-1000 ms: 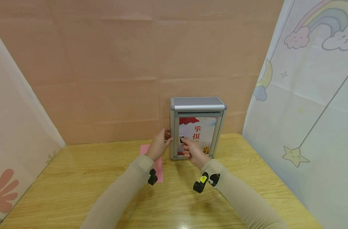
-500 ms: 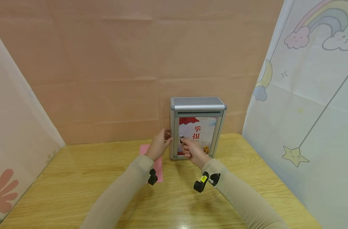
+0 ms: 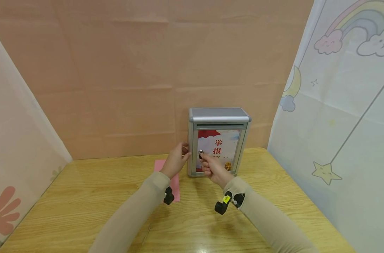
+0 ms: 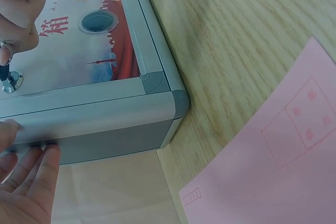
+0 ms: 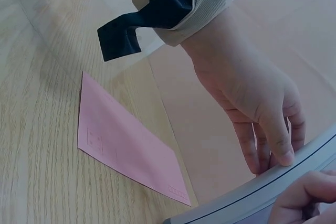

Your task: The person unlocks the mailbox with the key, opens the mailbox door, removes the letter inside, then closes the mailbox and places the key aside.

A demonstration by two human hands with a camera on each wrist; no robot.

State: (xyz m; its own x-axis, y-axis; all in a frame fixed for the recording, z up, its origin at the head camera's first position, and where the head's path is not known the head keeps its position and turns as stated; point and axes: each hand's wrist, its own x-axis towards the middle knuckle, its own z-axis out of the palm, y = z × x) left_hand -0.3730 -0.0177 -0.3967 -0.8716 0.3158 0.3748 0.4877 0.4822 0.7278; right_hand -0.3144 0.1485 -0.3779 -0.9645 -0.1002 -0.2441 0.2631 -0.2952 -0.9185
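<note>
A grey metal letter box stands upright on the wooden table, with a slot near its top and red characters on its front panel. My right hand pinches a key with a black head, which sits at the round lock on the left of the panel. A small metal ring shows by those fingers in the left wrist view. My left hand steadies the box's left side, its fingers fairly straight along the side wall and its thumb near the front edge.
A pink envelope with printed boxes lies on the table left of the letter box, partly under my left forearm in the head view. An orange-brown cloth backdrop stands behind; patterned white sheets flank the table.
Both hands stay where they were, the right at the lock and the left at the box's side. The head view shifts only very slightly.
</note>
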